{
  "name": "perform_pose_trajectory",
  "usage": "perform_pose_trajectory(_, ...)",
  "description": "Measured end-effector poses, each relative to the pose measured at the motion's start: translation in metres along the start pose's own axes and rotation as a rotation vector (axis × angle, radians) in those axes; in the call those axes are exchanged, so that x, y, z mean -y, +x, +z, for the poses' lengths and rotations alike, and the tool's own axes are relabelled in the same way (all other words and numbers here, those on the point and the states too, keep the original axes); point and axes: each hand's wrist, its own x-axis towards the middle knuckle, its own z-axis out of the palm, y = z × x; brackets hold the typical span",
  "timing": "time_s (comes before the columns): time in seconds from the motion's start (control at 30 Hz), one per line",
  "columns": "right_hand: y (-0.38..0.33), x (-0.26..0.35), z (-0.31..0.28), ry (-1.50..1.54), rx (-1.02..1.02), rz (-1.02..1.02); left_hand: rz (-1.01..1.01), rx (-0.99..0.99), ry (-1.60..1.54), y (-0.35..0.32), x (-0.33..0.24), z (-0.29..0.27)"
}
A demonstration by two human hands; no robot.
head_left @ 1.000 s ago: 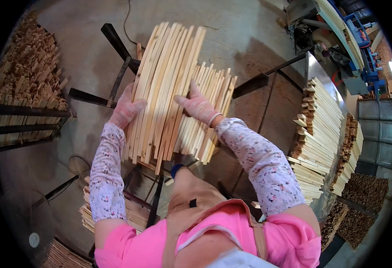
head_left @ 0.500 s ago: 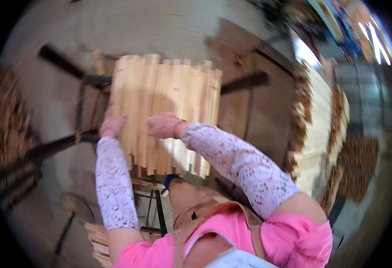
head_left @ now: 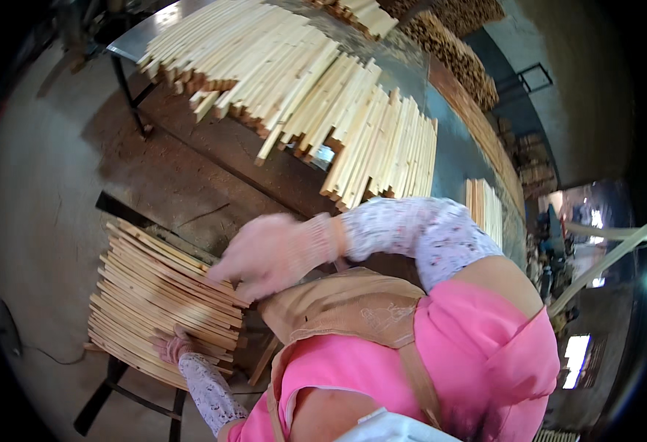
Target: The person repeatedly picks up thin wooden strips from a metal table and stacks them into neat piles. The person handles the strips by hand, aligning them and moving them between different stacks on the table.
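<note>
"From where does the head view look?"
"Head height, facing steeply down, close above the pink cloth shirt (head_left: 478,313)."
"How wide?"
"Fisheye-wide: the pale wooden stick stack (head_left: 147,283) near left, the bluish-grey metal bench (head_left: 449,118) far."

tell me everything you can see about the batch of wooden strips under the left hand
The batch of wooden strips shows pale yellow to light-brown tones. Its long, narrow pieces lie side by side, roughly parallel, with uneven ends. It lies at the picture's lower left, with dark legs showing beyond its edges. The gloved left hand rests on it near one end; the blurred right hand is by its edge, contact unclear.
</note>
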Motion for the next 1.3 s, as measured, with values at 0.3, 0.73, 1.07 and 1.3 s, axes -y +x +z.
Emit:
perform_pose_trajectory(0.3,-0.481,-0.274,0.115,0.284,-1.322,1.499,-0.010,-0.133,-0.861,-0.145,-0.030,0.003)
perform_pose_trajectory(0.73,-0.578,-0.347,0.130,0.962,-1.004,1.203,0.582,-0.214,-1.125,-0.268,-0.480,-0.031)
perform_pose_trajectory(1.07,-0.549,-0.347,0.094,0.844,-0.693,1.164,0.338,0.006,-1.299,-0.291,-0.537,-0.105)
perform_pose_trajectory(1.3,-0.568,-0.327,0.091,0.847,-0.854,1.035,0.178,0.360,-1.397,-0.258,-0.518,-0.109)
